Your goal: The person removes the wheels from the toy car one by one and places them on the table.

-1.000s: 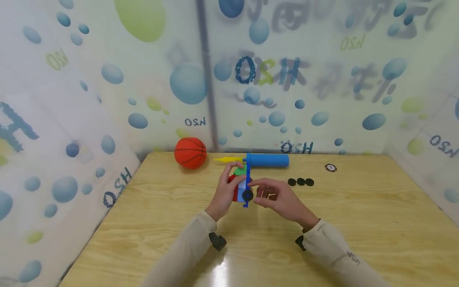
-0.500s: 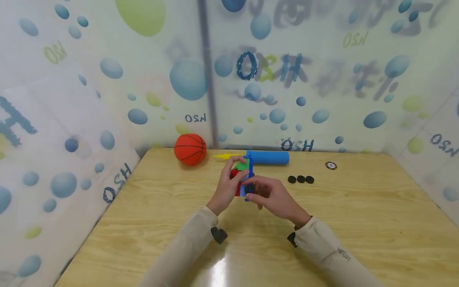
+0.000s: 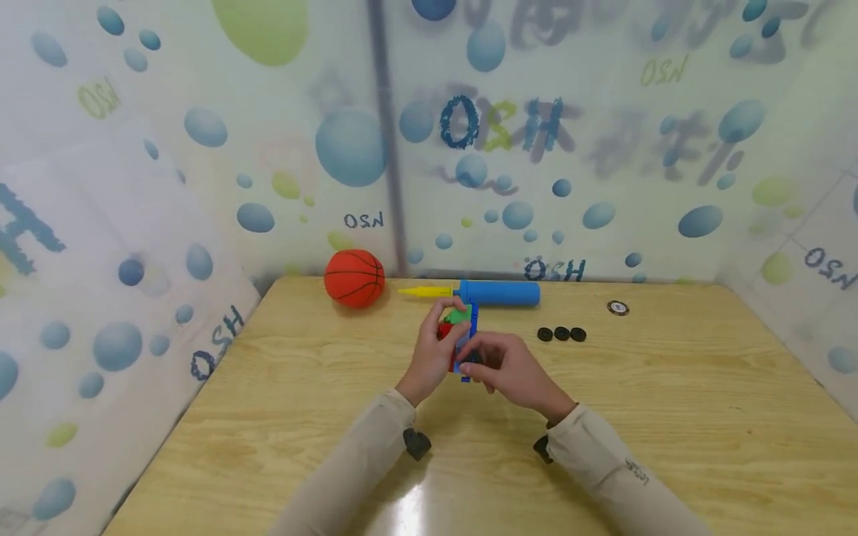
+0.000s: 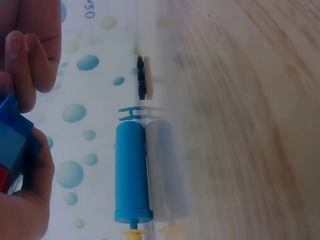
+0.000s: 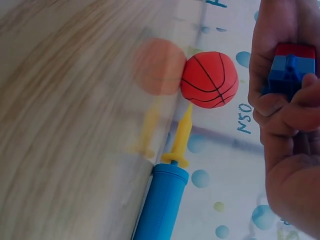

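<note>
Head view puts both hands at the centre of the frame, raised just above the wooden table [image 3: 281,417]. The left hand [image 3: 434,356] wraps its fingers round a small block toy [image 3: 461,335] of red, green and blue pieces, gripping it from the left. The right hand [image 3: 504,371] meets it from the right, its fingertips pinching the toy's lower blue part; what exactly they pinch is hidden by the fingers.

Only this view shows the three black discs [image 3: 561,334] lying in a row right of centre, with a round badge-like piece [image 3: 617,307] further to the upper right.

Left wrist view adds a close look at the blue pump [image 4: 131,170] along the wall, the discs seen edge-on above it, and a blue corner of the toy at the left edge.

Right wrist view alone shows the orange ball [image 5: 209,80] beside the pump's yellow nozzle [image 5: 181,135], and the toy's red and blue bricks clasped at upper right.
</note>
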Demonstrator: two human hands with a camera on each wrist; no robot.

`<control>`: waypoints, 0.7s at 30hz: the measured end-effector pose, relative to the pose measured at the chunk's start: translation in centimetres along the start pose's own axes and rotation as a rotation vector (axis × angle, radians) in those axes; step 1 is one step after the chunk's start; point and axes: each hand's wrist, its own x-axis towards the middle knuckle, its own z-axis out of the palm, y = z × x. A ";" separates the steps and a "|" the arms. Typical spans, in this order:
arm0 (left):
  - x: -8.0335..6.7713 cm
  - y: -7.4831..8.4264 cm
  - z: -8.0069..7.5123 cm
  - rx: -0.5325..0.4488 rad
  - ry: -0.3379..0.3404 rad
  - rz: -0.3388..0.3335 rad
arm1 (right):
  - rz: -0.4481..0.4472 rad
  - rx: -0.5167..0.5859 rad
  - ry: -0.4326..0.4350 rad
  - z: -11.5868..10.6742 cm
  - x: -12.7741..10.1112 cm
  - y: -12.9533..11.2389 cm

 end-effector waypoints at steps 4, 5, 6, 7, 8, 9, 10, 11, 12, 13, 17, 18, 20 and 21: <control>0.6 -0.3 0.2 0.056 0.004 -0.036 | 0.014 -0.024 0.004 -0.3 0.5 0.6; 0.8 -0.4 0.3 0.073 0.005 -0.056 | 0.017 -0.029 0.007 -0.4 0.6 0.8; 1.0 -0.4 0.3 0.091 0.009 -0.080 | 0.020 -0.028 0.008 -0.5 0.7 1.0; 1.1 -0.4 0.3 0.108 0.014 -0.103 | 0.024 -0.026 0.009 -0.5 0.9 1.3; 1.2 -0.4 0.4 0.122 0.018 -0.127 | 0.027 -0.020 0.008 -0.5 1.0 1.4; 1.3 -0.5 0.4 0.134 0.024 -0.148 | 0.031 -0.016 0.008 -0.5 1.1 1.6; 1.4 -0.5 0.4 0.147 0.030 -0.168 | 0.034 -0.014 0.009 -0.5 1.2 1.7; 1.4 -0.5 0.5 0.157 0.035 -0.183 | 0.039 -0.010 0.009 -0.4 1.2 1.8; 1.5 -0.5 0.5 0.167 0.039 -0.198 | 0.041 -0.006 0.011 -0.4 1.2 1.9; 1.5 -0.5 0.5 0.175 0.041 -0.209 | 0.041 -0.007 0.013 -0.4 1.2 1.9; 1.4 -0.5 0.7 0.195 0.056 -0.233 | 0.025 -0.048 0.028 -0.2 1.1 2.0; 1.3 -0.6 0.8 0.221 0.059 -0.225 | -0.003 -0.103 0.037 -0.2 1.1 2.0; 1.1 -0.8 0.8 0.269 0.055 -0.212 | -0.057 -0.216 0.053 -0.1 0.8 2.0; 1.1 -0.9 0.9 0.284 0.052 -0.211 | -0.074 -0.264 0.058 -0.2 0.6 2.0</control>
